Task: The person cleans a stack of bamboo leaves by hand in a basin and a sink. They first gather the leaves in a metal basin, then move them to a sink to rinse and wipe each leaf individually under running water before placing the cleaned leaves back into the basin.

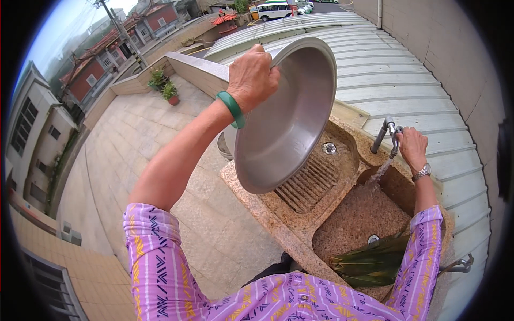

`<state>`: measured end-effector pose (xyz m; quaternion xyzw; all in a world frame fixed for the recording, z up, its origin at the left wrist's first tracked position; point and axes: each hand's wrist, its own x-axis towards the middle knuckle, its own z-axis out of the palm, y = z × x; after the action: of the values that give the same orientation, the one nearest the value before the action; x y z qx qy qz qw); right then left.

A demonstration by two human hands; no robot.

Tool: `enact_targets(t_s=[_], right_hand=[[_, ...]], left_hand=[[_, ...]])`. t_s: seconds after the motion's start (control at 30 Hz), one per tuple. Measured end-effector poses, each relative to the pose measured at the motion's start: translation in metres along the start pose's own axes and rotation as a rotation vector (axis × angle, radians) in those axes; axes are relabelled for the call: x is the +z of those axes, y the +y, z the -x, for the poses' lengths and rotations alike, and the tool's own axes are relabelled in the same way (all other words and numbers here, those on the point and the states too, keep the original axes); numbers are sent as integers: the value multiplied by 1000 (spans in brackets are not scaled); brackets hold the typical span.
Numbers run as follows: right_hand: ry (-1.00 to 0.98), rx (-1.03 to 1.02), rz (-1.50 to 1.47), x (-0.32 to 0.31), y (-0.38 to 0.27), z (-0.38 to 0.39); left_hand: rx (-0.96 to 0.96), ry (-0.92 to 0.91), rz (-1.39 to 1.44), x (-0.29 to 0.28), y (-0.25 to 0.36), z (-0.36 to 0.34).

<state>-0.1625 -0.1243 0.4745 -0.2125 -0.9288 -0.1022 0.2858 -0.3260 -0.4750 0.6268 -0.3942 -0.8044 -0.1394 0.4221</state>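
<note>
My left hand (251, 77), with a green bangle at its wrist, grips the rim of a large steel basin (289, 123), holding it tilted on its side above the stone sink's ridged board (300, 187) and drain (329, 148). My right hand (412, 147), wearing a metal watch, is closed on the metal tap (391, 128) at the right. Water (380, 174) pours from the spout into the right sink compartment (348, 211). Long green leaves (367, 265) lie at the bottom of that compartment, near a drain.
A tiled terrace (160, 160) with potted plants (170, 91) and a low wall (187, 69) is to my left, a grey bucket (224, 147) behind the basin. Beyond the sink are corrugated roofing (375, 75) and a beige wall (455, 75). Another tap (463, 263) sits low at the right.
</note>
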Motion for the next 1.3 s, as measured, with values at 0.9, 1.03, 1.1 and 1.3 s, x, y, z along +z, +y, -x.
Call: enact_targets(t_s=[0.9, 1.03, 1.1, 1.3], right_hand=[[-99, 499, -560, 24, 44, 60], [-268, 792, -777, 22, 38, 124], [-309, 882, -782, 38, 56, 160], [-1058, 933, -850, 60, 71, 265]], left_hand=[[-1254, 268, 1295, 96, -80, 191], [-1279, 225, 1349, 104, -73, 210], [-1273, 240, 1374, 118, -70, 218], [-1311, 193, 1388, 128, -64, 239]])
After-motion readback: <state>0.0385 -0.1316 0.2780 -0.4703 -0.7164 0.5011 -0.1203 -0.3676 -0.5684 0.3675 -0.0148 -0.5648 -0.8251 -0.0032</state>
